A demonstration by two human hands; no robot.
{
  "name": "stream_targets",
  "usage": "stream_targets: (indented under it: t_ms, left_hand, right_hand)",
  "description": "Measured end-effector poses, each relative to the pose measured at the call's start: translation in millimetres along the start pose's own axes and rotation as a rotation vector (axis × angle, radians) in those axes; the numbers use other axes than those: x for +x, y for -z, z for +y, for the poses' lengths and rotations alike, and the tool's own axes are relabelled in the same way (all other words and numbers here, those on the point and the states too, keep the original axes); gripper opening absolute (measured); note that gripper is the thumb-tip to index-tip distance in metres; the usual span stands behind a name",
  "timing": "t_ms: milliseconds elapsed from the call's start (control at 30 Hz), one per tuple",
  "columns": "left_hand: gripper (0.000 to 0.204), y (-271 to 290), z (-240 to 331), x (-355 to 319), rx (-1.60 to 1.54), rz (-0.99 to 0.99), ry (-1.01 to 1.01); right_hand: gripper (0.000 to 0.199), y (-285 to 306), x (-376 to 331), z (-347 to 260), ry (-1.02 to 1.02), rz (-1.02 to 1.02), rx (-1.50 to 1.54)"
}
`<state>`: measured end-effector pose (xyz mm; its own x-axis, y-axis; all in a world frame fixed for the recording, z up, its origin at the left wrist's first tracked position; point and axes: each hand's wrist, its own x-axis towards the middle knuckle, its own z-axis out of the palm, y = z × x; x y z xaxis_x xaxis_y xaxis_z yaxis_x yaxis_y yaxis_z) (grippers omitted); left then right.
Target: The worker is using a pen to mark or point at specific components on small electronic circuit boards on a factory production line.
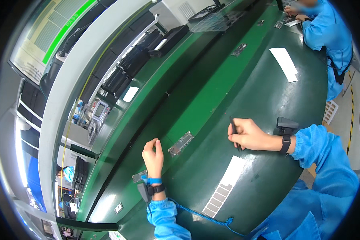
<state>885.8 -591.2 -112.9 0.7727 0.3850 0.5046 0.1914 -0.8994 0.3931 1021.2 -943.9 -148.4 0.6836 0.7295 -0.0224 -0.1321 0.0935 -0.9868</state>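
Observation:
My left hand (pixel 152 157) is raised over the green bench with its fingers curled together. Anything between its fingertips is too small or hidden to make out. A blue wrist strap with a coiled cord (pixel 200 212) circles that wrist. Just right of the hand, a circuit board (pixel 181 144) lies on the bright green strip; another board (pixel 140 176) is partly covered by the left wrist. My right hand (pixel 248 135) grips a slim black tool (pixel 233 125), perhaps tweezers, held upright. Below it lies a white label sheet (pixel 235 168) with grey rectangles at its near end.
A white sheet (pixel 284 64) lies farther along the bench. More boards (pixel 239 49) sit on the green strip, and a small piece (pixel 119 208) rests near left. A person in blue (pixel 328 28) works at far right. A shelf holds black trays (pixel 136 60) and a handheld meter (pixel 101 111).

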Motion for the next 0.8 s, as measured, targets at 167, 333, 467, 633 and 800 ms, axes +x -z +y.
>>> stream_targets:
  t_ms: [167, 333, 467, 633, 800]
  left_hand:
    - [0.021, 0.1, 46.2, -44.6, 0.101, -0.075, -0.224]
    - [0.011, -5.4, 100.0, -67.4, -0.293, 0.064, 0.073]
    - [0.022, -18.8, 148.4, -42.7, -1.306, 0.055, 0.668]
    - [0.022, -21.5, 214.0, -24.6, -1.528, 0.159, 0.793]
    - [0.024, -22.3, 236.8, -22.2, -1.530, 0.130, 0.792]
  right_hand:
    - [0.019, 1.0, 0.6, -5.3, 0.128, -0.081, -0.481]
    - [0.018, -20.8, -15.8, -16.7, 0.709, 0.165, -1.093]
    - [0.013, -60.2, -49.4, -33.1, 0.535, -0.183, -0.438]
    - [0.025, -100.9, -87.9, -30.2, 0.588, -0.280, -0.331]
    - [0.027, -92.4, -90.1, -33.7, 0.760, -0.051, -0.416]
